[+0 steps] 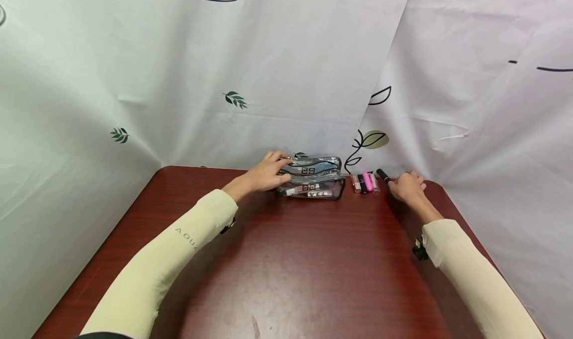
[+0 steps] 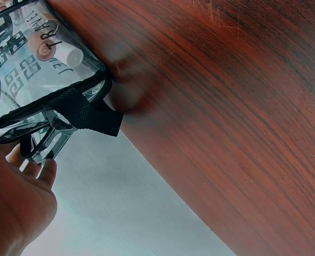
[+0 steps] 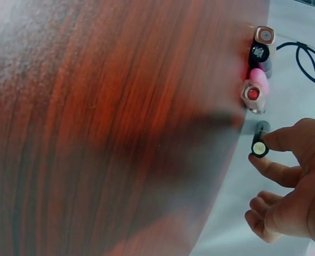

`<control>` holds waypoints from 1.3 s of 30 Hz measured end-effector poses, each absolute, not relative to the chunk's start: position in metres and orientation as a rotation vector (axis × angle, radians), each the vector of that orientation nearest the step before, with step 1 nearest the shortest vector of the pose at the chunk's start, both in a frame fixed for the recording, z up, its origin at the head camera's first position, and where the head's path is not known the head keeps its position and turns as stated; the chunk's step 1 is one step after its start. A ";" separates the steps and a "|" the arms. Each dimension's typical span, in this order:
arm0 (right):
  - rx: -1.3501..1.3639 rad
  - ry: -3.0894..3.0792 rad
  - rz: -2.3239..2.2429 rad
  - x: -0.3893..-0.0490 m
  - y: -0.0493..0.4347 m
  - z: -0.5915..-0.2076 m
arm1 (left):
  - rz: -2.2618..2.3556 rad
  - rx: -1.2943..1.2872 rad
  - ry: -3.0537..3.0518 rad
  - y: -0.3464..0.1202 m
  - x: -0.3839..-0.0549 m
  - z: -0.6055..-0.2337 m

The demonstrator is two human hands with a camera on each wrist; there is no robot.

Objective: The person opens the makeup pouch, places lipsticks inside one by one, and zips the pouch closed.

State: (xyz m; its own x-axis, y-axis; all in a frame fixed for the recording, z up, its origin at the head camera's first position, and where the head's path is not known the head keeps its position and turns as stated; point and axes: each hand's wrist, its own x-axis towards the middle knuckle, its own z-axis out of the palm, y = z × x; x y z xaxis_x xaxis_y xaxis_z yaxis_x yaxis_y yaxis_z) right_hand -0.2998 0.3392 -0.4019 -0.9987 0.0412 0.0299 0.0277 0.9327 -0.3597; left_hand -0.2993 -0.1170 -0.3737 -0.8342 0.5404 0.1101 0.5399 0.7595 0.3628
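A see-through makeup bag (image 1: 309, 186) with black piping stands at the back of the table, small tubes showing inside it. My left hand (image 1: 268, 172) grips its left end, fingers over the top rim and thumb at the front. In the left wrist view, the fingers curl by the zipper end, below a black fabric tab (image 2: 93, 113). To the right, my right hand (image 1: 408, 186) pinches a slim black cosmetic tube (image 1: 383, 175) between thumb and index finger. Its pale round end (image 3: 259, 148) faces the right wrist camera, and the other fingers are curled loosely.
Between the bag and my right hand, several lipsticks and small tubes stand in a row, among them a bright pink tube (image 1: 367, 181). A white printed cloth (image 1: 286, 80) hangs behind the dark red wooden table (image 1: 304, 264) and along its sides.
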 end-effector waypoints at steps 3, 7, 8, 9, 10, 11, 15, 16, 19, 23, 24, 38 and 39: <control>-0.019 -3.021 0.581 -0.298 0.337 -0.399 | 0.609 0.907 2.947 -0.117 -0.299 -0.374; 0.027 -2.983 0.613 -0.296 0.335 -0.396 | 0.594 0.917 2.955 -0.117 -0.300 -0.374; 0.034 -2.974 0.626 -0.296 0.334 -0.395 | 0.594 0.916 2.953 -0.117 -0.300 -0.374; 0.040 -2.964 0.634 -0.296 0.332 -0.394 | 0.593 0.917 2.950 -0.117 -0.301 -0.375; 0.046 -2.954 0.645 -0.296 0.331 -0.393 | 0.600 0.919 2.944 -0.118 -0.301 -0.375; 0.049 -2.946 0.657 -0.295 0.329 -0.391 | 0.613 0.920 2.938 -0.118 -0.302 -0.376; 0.057 -2.924 0.700 -0.294 0.321 -0.389 | 0.658 0.949 2.908 -0.123 -0.315 -0.388; 0.062 -2.922 0.709 -0.293 0.318 -0.388 | 0.662 0.947 2.903 -0.124 -0.316 -0.389; 0.085 -2.923 0.718 -0.292 0.312 -0.387 | 0.657 0.952 2.913 -0.125 -0.319 -0.393; 0.124 -2.917 0.704 -0.292 0.302 -0.384 | 0.653 0.908 2.923 -0.122 -0.306 -0.383; 0.134 -2.912 0.704 -0.293 0.300 -0.383 | 0.657 0.897 2.914 -0.121 -0.304 -0.380; 0.332 -2.812 0.694 -0.288 0.270 -0.366 | 0.616 0.890 2.941 -0.118 -0.300 -0.376; 0.335 -2.812 0.691 -0.287 0.268 -0.365 | 0.618 0.890 2.939 -0.118 -0.300 -0.376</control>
